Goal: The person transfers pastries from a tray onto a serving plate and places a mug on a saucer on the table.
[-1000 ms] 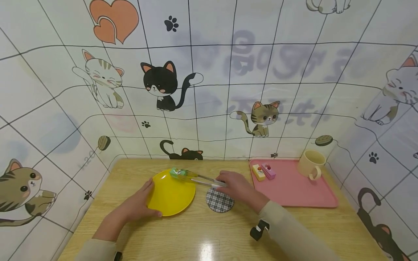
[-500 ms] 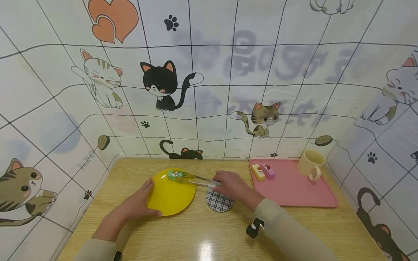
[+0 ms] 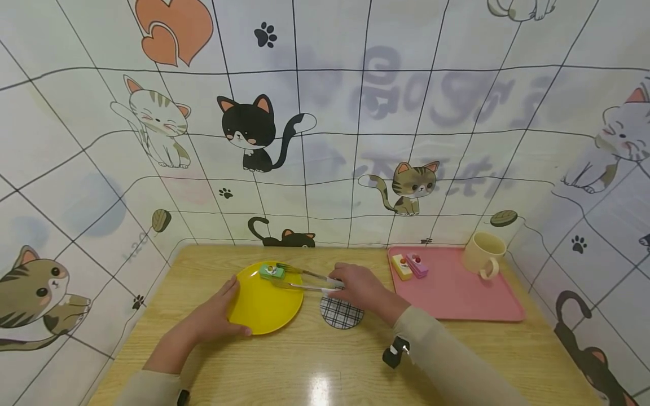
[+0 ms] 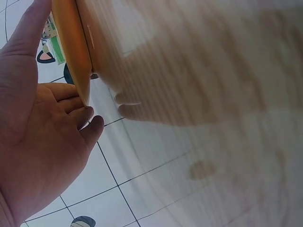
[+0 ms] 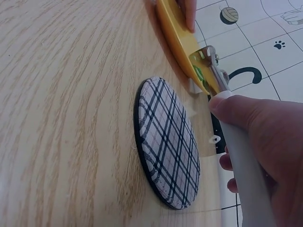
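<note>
A yellow plate (image 3: 266,307) lies on the left of the table. My left hand (image 3: 215,316) holds it by the left rim, thumb at the front and fingers along the side. A toy cake slice with a green body (image 3: 272,272) sits on the plate toward the back. My right hand (image 3: 363,290) grips a pair of tongs (image 3: 310,274) with a light handle. The tongs' arms stand spread over the plate, their tips just right of the green cake slice. In the right wrist view, the thumb lies along the handle (image 5: 244,165); the green slice is mostly hidden.
A round plaid coaster (image 3: 342,312) lies under and in front of the right hand. On the right, a pink tray (image 3: 457,299) bears a yellow toy cake slice (image 3: 402,268), a pink one (image 3: 418,265) and a cream mug (image 3: 484,254). A cat-print wall cloth rises behind.
The tongs moved slightly left, then their arms spread apart and let go of the green cake slice, which now rests on the plate. The left hand has stayed in place.
</note>
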`<move>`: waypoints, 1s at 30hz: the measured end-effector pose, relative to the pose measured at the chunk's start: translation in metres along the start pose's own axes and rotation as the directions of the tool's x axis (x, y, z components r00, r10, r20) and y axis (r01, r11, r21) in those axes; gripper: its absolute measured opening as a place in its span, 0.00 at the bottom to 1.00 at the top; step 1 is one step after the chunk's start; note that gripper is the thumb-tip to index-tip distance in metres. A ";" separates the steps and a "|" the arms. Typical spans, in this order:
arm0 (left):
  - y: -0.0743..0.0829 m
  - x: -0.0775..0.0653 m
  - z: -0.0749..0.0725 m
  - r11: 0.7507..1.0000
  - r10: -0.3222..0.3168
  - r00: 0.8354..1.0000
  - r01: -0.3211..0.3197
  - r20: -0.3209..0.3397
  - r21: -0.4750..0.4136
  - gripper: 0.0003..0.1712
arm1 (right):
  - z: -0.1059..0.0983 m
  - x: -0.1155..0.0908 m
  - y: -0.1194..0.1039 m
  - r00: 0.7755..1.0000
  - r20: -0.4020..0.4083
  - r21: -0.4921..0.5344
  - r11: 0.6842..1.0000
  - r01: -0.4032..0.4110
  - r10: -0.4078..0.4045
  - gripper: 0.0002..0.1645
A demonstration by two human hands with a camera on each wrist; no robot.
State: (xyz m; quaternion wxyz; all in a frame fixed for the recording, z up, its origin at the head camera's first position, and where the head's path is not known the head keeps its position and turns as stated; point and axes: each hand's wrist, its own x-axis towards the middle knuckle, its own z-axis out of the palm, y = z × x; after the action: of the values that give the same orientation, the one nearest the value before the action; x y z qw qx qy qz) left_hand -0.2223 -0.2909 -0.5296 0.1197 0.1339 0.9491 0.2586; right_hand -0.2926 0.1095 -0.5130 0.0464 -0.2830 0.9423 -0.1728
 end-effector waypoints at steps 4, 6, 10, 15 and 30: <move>-0.002 0.001 0.001 1.000 0.001 1.000 -0.001 -0.005 -0.004 0.80 | -0.001 -0.002 0.001 1.000 -0.009 0.042 0.999 -0.024 0.024 0.30; -0.002 0.002 0.002 1.000 0.002 1.000 -0.002 -0.006 -0.004 0.80 | -0.001 -0.003 0.002 0.999 -0.022 0.050 0.998 -0.024 0.026 0.31; -0.004 0.003 0.002 1.000 0.007 1.000 -0.007 -0.006 0.001 0.80 | 0.001 -0.006 0.006 0.997 -0.048 0.085 0.995 -0.055 0.059 0.31; -0.004 0.002 0.001 1.000 0.006 1.000 -0.006 -0.004 -0.005 0.80 | 0.001 -0.013 0.006 0.988 -0.065 0.180 0.976 -0.125 0.138 0.26; -0.003 0.002 0.001 1.000 0.007 1.000 -0.007 -0.002 -0.006 0.80 | -0.010 -0.051 0.032 0.969 -0.170 0.283 0.951 -0.126 0.179 0.25</move>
State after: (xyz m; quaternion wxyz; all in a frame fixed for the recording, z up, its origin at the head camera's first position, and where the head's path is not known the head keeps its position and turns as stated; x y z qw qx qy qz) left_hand -0.2242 -0.2924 -0.5322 0.1181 0.1368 0.9480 0.2619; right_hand -0.2684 0.1652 -0.5153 0.0061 -0.1820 0.9289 -0.3224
